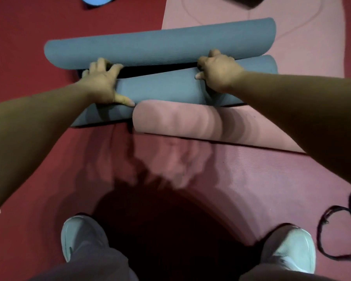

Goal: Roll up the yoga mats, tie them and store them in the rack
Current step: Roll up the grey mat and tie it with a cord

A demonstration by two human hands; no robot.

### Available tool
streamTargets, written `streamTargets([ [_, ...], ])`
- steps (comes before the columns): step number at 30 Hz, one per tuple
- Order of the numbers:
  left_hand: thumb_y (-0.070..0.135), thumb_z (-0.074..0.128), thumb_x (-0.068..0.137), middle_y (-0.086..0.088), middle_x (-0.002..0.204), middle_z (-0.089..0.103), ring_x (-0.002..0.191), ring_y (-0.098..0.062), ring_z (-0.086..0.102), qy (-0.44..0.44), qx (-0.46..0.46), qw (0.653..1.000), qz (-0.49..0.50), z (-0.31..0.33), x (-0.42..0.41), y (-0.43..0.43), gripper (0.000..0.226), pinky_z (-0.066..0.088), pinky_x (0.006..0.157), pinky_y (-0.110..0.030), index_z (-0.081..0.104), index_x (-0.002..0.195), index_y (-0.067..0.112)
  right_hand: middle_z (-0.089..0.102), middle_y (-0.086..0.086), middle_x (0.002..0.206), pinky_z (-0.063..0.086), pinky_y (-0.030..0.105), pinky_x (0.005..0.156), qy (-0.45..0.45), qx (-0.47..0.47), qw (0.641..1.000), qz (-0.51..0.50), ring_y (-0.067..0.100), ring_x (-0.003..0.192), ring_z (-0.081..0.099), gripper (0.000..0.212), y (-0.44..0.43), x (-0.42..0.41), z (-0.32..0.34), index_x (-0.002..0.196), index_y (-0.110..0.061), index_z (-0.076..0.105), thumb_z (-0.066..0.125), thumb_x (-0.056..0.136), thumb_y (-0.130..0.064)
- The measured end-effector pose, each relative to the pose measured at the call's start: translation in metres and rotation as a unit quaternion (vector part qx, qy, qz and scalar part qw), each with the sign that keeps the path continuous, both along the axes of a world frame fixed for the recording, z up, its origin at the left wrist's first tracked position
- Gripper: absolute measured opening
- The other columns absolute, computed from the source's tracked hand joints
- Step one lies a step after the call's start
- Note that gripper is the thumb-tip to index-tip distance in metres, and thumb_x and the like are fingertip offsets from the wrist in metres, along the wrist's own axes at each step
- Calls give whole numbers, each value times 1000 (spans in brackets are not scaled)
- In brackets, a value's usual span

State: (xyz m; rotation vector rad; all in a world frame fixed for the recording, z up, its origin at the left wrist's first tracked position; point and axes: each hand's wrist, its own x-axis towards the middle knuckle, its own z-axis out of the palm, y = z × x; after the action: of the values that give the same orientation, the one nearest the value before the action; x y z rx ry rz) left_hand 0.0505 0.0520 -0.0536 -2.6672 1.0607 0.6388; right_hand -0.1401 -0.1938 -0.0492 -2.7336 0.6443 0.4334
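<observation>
Nearest to my view were the person's grey trouser legs (101, 266) and two pale sneakers, the left sneaker (79, 238) on the red floor (28, 27) and the right sneaker (292, 248) on the ribbed pink yoga mat (251, 179). A black cord (342, 230) lay in loose loops just beside the right sneaker, at the frame's right edge.

Beyond the feet, part of the pink yoga mat was curled into a low roll, and more of it lay flat farther off. Across it lay the grey-blue yoga mat (160, 45), seen as two long bulges side by side with a dark gap between them.

Both hands were on the nearer bulge. The left hand (103, 86) sat near its left end, fingers curled over the far edge into the gap and the thumb spread back to the near edge, so it gripped that bulge between them. The right hand (219, 74) sat toward the right end, knuckles up, fingers hooked down into the same gap and holding the mat. The farther bulge touched both sets of fingers from the far side, and most of the mat's length ran between the two hands.

At the top edge I saw a blue object (97, 0) at the left and a dark object (245, 1) at the right, both cut off.
</observation>
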Motion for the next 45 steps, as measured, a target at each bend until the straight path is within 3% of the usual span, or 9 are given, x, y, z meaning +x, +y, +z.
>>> streamTargets([
  [3,77,66,62,-17,143,38,135,-36,34,28,5,999,-15,0,6,-2,106,31,111,-55,30,148,26,48,24,129,37,50,104,29,-28,999,29,42,116,53,62,3,2,-3,127,-11,51,39,87,-56],
  [9,70,87,39,-11,144,40,132,-35,40,66,77,993,-60,-7,-7,-7,131,34,107,-54,23,144,24,43,18,137,31,51,105,139,-174,964,146,37,126,42,128,5,1,-15,150,-14,19,73,54,-79],
  [14,73,80,42,-13,129,55,116,-37,49,-13,71,989,-126,-7,-13,-4,109,38,97,-55,35,127,22,49,18,129,40,47,97,96,-163,967,168,39,115,52,112,10,-1,-17,138,-11,32,84,52,-61],
  [23,60,89,47,-6,123,57,106,-23,54,146,129,975,-110,-6,-25,0,102,43,87,-35,37,126,22,50,19,140,43,40,100,234,-50,954,182,37,124,53,121,17,-1,2,145,-9,28,88,53,-61],
  [26,87,72,36,-18,156,21,145,-33,17,36,161,977,-136,-5,-19,0,127,13,116,-55,27,145,38,37,20,149,37,42,107,229,-8,964,135,37,135,42,115,14,0,0,147,-12,28,91,57,-48],
  [29,83,76,39,-14,162,-16,148,-30,-21,39,115,984,-133,-6,-18,6,129,-13,116,-58,22,149,43,-14,20,163,7,63,118,215,-37,968,127,38,151,-3,123,12,-6,-6,153,-27,21,88,55,-55],
  [31,79,79,41,-9,162,-11,149,-27,-15,36,85,982,-167,-4,-21,6,126,-10,116,-57,24,149,44,-24,16,161,0,69,115,202,-31,972,115,35,151,-14,125,11,-10,-9,155,-33,17,88,55,-54],
  [38,55,87,59,-6,144,46,130,-30,42,62,34,991,-113,13,-7,-8,107,34,107,-42,29,149,40,3,14,162,15,72,112,102,-7,992,67,34,151,4,109,-4,-3,0,152,-35,24,84,63,-53],
  [45,64,81,61,-15,152,30,140,-34,31,109,31,991,-66,-7,-7,-15,123,27,116,-42,10,154,25,-16,11,164,26,53,118,-15,33,999,4,30,152,9,85,-19,3,-7,156,-29,20,69,88,-45],
])
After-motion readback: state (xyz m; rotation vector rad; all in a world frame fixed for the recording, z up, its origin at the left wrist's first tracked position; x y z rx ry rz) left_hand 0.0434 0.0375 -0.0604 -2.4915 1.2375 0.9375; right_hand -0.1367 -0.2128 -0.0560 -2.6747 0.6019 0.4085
